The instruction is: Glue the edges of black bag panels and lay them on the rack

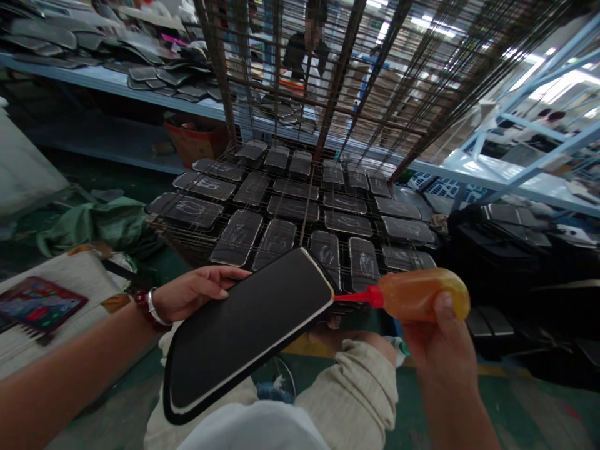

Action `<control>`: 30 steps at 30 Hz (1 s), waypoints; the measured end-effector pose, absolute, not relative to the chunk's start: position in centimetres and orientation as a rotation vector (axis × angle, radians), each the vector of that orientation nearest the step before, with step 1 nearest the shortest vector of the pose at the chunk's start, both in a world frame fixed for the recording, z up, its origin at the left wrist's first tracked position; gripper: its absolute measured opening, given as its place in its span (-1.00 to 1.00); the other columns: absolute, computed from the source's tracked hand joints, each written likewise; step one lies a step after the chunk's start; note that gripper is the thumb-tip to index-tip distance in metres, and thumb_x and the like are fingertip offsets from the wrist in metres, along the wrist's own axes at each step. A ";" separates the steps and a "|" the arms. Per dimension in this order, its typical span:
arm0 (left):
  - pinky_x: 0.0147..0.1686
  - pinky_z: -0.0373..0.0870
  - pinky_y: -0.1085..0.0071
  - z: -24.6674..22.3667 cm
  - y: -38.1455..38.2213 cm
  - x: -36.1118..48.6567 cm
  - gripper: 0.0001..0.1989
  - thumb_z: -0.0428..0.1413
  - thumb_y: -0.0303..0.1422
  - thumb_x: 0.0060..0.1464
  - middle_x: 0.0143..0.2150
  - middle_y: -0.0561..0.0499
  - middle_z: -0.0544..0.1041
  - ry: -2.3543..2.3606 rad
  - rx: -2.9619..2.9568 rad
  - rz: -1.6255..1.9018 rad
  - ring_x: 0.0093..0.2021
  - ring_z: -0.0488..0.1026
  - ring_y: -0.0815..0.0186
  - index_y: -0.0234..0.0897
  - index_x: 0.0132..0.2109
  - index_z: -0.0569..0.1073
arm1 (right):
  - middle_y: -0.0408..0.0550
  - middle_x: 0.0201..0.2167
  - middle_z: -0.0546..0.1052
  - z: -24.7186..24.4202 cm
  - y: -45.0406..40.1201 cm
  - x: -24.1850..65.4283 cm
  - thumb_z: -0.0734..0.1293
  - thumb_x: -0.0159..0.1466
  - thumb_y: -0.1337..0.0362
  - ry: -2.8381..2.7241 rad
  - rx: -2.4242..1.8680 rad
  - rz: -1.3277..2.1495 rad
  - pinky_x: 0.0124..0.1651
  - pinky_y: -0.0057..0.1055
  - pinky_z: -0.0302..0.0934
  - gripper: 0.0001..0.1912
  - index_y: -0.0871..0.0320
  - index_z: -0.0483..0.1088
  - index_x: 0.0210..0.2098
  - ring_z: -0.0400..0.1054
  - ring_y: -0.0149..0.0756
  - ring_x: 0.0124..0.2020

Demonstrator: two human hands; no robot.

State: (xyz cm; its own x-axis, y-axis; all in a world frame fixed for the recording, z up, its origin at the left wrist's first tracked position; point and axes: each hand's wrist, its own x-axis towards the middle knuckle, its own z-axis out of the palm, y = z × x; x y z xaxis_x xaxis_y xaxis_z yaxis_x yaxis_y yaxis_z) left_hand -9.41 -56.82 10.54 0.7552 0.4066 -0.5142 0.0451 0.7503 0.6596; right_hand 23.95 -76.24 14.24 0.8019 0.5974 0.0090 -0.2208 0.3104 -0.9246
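The left hand (197, 295) grips a black panel with a white rim (246, 337) by its far-left edge, its long axis slanting from near left to far right, above the person's lap. The right hand (440, 350) closes around an amber squeeze bottle (422, 295), whose red nozzle (359, 298) points left, reaching the panel's far end, near a wire rack (340, 75).

We count one bare left hand (197, 294), one bare right hand (440, 350), one amber plastic squeeze bottle with red nozzle (422, 297), one black white-edged rounded panel (248, 337), about twenty dark rounded panels (293, 209) on one brown wire rack (342, 81).
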 end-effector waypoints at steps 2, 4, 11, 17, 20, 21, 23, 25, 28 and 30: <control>-0.13 0.50 0.22 10.3 -57.3 -9.2 -0.49 0.24 -0.58 -0.21 -0.01 -0.24 0.57 0.704 0.679 0.246 -0.12 0.57 0.03 -0.29 -0.01 0.56 | -0.09 -0.06 0.50 13.6 -76.2 23.7 0.45 0.20 0.09 -0.352 -1.111 0.560 -0.06 -0.37 0.40 -0.59 0.07 0.43 -0.01 0.43 -0.27 -0.07; -0.15 0.51 0.25 10.2 -57.8 -9.0 -0.50 0.24 -0.60 -0.21 -0.03 -0.23 0.58 0.703 0.655 0.269 -0.16 0.58 0.06 -0.30 -0.03 0.57 | -0.11 -0.04 0.48 13.2 -76.3 23.5 0.42 0.23 0.14 -0.327 -1.089 0.559 -0.05 -0.38 0.39 -0.65 0.05 0.43 -0.01 0.42 -0.31 -0.08; -0.14 0.51 0.27 9.6 -59.0 -8.5 -0.48 0.25 -0.61 -0.20 0.00 -0.23 0.57 0.741 0.604 0.308 -0.14 0.58 0.07 -0.32 0.00 0.54 | -0.11 -0.18 0.50 12.5 -76.1 22.6 0.43 0.23 0.13 -0.283 -1.069 0.556 -0.08 -0.29 0.41 -0.73 0.08 0.45 -0.11 0.42 -0.28 -0.12; -0.13 0.51 0.25 9.5 -59.7 -8.2 -0.50 0.23 -0.61 -0.12 0.01 -0.23 0.56 0.757 0.600 0.318 -0.16 0.58 0.11 -0.32 0.04 0.51 | -0.08 -0.22 0.50 12.7 -75.4 22.2 0.48 0.15 0.09 -0.256 -1.088 0.457 -0.21 -0.27 0.43 -0.66 0.12 0.45 -0.16 0.43 -0.23 -0.20; -0.15 0.52 0.26 9.4 -60.0 -8.2 -0.50 0.22 -0.62 -0.13 -0.01 -0.22 0.57 0.775 0.581 0.334 -0.17 0.58 0.12 -0.33 0.03 0.51 | -0.06 -0.21 0.49 12.7 -75.3 22.0 0.49 0.13 0.08 -0.258 -1.097 0.458 -0.23 -0.25 0.43 -0.62 0.14 0.45 -0.15 0.43 -0.21 -0.21; -0.15 0.52 0.26 9.4 -60.0 -8.2 -0.51 0.22 -0.62 -0.13 -0.01 -0.22 0.57 0.784 0.575 0.340 -0.18 0.58 0.12 -0.33 0.02 0.51 | -0.05 -0.20 0.49 12.6 -75.4 21.9 0.49 0.14 0.08 -0.258 -1.103 0.463 -0.23 -0.25 0.42 -0.61 0.14 0.44 -0.13 0.43 -0.21 -0.20; -0.15 0.52 0.26 9.2 -60.1 -8.3 -0.52 0.21 -0.63 -0.12 -0.02 -0.22 0.57 0.793 0.569 0.350 -0.18 0.58 0.13 -0.34 0.02 0.52 | -0.03 -0.18 0.49 12.4 -75.6 21.6 0.48 0.15 0.08 -0.258 -1.113 0.470 -0.22 -0.24 0.42 -0.60 0.14 0.44 -0.09 0.43 -0.19 -0.18; -0.14 0.52 0.27 9.0 -60.2 -8.4 -0.52 0.21 -0.63 -0.11 0.00 -0.23 0.57 0.787 0.570 0.357 -0.18 0.58 0.13 -0.34 0.03 0.51 | -0.03 -0.16 0.49 12.3 -75.8 21.1 0.48 0.16 0.09 -0.257 -1.118 0.476 -0.16 -0.19 0.42 -0.60 0.13 0.44 -0.08 0.43 -0.19 -0.16; -0.15 0.52 0.27 8.8 -60.1 -8.5 -0.51 0.21 -0.63 -0.10 0.01 -0.23 0.56 0.790 0.571 0.359 -0.17 0.58 0.13 -0.35 0.05 0.49 | -0.04 -0.13 0.48 12.3 -76.0 20.4 0.48 0.17 0.10 -0.254 -1.131 0.501 -0.09 -0.16 0.40 -0.61 0.12 0.45 -0.08 0.42 -0.19 -0.13; -0.16 0.53 0.28 8.8 -60.2 -8.5 -0.51 0.22 -0.63 -0.10 -0.01 -0.22 0.57 0.801 0.564 0.366 -0.18 0.58 0.14 -0.35 0.05 0.49 | -0.04 -0.15 0.48 12.3 -76.1 20.3 0.48 0.17 0.10 -0.251 -1.132 0.501 -0.12 -0.20 0.41 -0.62 0.12 0.45 -0.08 0.42 -0.20 -0.14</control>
